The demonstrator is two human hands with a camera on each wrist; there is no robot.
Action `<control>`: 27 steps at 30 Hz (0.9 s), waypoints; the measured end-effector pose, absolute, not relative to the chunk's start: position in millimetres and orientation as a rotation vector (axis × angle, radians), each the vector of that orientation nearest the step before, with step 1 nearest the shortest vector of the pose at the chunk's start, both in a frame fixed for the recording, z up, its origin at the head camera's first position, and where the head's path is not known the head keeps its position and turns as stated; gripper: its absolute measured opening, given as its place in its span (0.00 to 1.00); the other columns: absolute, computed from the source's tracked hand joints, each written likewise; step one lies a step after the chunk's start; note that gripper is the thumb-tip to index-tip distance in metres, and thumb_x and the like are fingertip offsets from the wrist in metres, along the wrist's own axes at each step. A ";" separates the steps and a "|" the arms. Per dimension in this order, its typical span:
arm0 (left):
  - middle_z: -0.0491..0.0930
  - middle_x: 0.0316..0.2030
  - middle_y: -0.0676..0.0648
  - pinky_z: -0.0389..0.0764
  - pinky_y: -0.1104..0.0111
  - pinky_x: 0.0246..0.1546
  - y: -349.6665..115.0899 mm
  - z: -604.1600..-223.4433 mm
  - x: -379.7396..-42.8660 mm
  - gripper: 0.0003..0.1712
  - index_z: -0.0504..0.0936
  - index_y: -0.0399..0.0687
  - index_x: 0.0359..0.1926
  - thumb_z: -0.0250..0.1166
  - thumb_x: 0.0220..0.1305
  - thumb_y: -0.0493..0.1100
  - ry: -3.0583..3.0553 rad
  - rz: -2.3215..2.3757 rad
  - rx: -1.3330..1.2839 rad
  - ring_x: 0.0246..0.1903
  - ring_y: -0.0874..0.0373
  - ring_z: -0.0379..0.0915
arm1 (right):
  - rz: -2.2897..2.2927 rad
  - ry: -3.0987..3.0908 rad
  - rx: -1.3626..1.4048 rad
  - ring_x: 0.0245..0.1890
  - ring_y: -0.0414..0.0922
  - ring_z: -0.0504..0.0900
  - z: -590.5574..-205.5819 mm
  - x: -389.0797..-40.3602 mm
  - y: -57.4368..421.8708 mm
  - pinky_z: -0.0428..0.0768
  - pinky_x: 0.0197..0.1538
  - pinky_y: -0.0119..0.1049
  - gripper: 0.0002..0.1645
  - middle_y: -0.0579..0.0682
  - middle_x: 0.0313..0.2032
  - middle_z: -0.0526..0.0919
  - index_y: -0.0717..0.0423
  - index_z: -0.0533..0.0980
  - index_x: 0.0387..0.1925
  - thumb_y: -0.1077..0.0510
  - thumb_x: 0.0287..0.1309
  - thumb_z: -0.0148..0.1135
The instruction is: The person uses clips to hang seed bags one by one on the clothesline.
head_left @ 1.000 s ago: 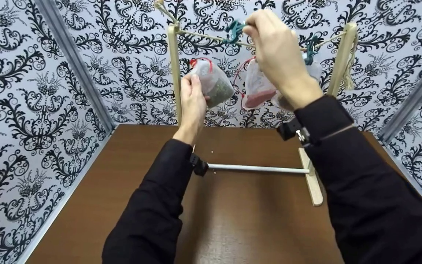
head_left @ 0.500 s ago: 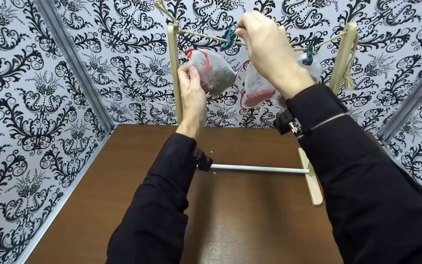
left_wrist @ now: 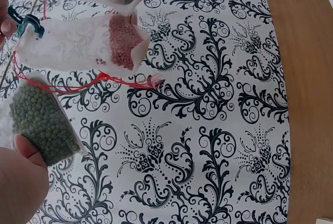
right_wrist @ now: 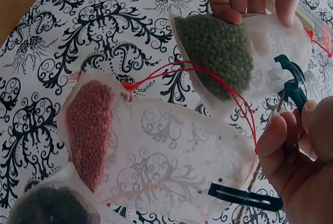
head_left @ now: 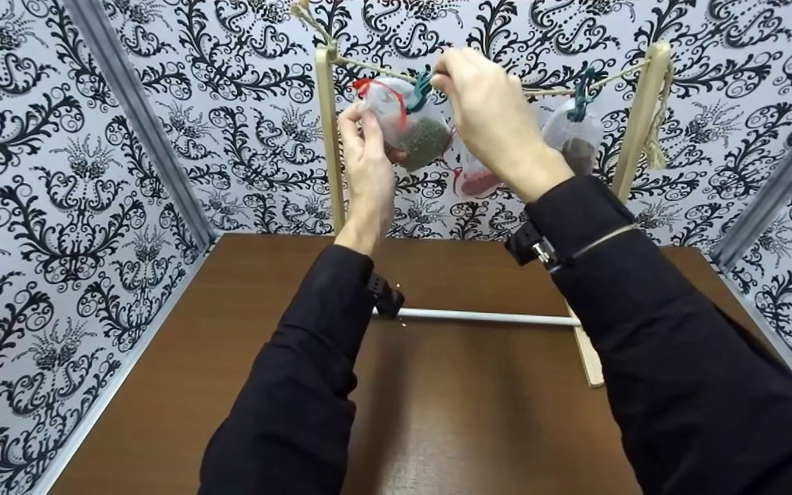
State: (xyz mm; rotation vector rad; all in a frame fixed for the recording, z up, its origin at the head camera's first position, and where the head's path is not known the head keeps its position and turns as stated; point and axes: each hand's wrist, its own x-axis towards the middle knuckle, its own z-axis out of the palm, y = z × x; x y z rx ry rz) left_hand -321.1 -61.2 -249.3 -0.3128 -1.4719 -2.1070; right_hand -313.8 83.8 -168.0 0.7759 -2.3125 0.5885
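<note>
My left hand [head_left: 370,168] pinches a white mesh drawstring pouch [head_left: 422,141] with green pea-like grains and a red cord, raised close to the rope [head_left: 372,67]. A dark green clothespin [right_wrist: 292,81] is pinched at its handles by my right hand [head_left: 492,113]. Its jaws stand at the pouch's upper part in the right wrist view; whether they grip the cloth I cannot tell. Beside it, a pouch with red grains [right_wrist: 89,135] hangs from another green clothespin [right_wrist: 245,197], which my right hand hides in the head view.
A third pouch with dark contents [head_left: 578,152] hangs from a clothespin [head_left: 582,96] at the right. Wooden posts [head_left: 331,137] hold the rope at both ends. A white rod [head_left: 485,316] runs low across the stand above the brown table [head_left: 231,330]. Patterned walls [head_left: 93,172] enclose it.
My left hand has lifted the pouch of green grains up to the rope. My right hand has moved down and left with the clothespin, which now overlaps the pouch.
</note>
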 end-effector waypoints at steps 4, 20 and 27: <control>0.75 0.53 0.45 0.74 0.64 0.44 -60.1 -249.8 -321.6 0.15 0.66 0.51 0.57 0.39 0.83 0.51 -1.465 -2.116 -0.325 0.46 0.54 0.71 | 0.601 -2.283 0.802 0.40 0.48 0.80 -171.3 -313.7 80.5 0.80 0.48 0.39 0.17 0.56 0.45 0.82 0.63 0.76 0.49 0.53 0.77 0.48; 0.76 0.52 0.44 0.73 0.66 0.40 -59.1 -259.7 -327.2 0.13 0.66 0.50 0.56 0.41 0.83 0.49 -1.425 -2.170 -0.307 0.44 0.54 0.72 | 0.646 -2.309 0.777 0.40 0.53 0.83 -196.9 -318.1 73.1 0.83 0.50 0.40 0.32 0.61 0.52 0.81 0.64 0.63 0.71 0.47 0.78 0.42; 0.77 0.54 0.44 0.72 0.67 0.39 -58.0 -265.3 -326.2 0.16 0.65 0.50 0.61 0.40 0.82 0.50 -1.444 -2.188 -0.306 0.43 0.54 0.72 | 0.716 -2.377 0.806 0.37 0.46 0.82 -210.2 -317.8 71.7 0.81 0.47 0.31 0.40 0.58 0.56 0.78 0.62 0.46 0.79 0.48 0.77 0.46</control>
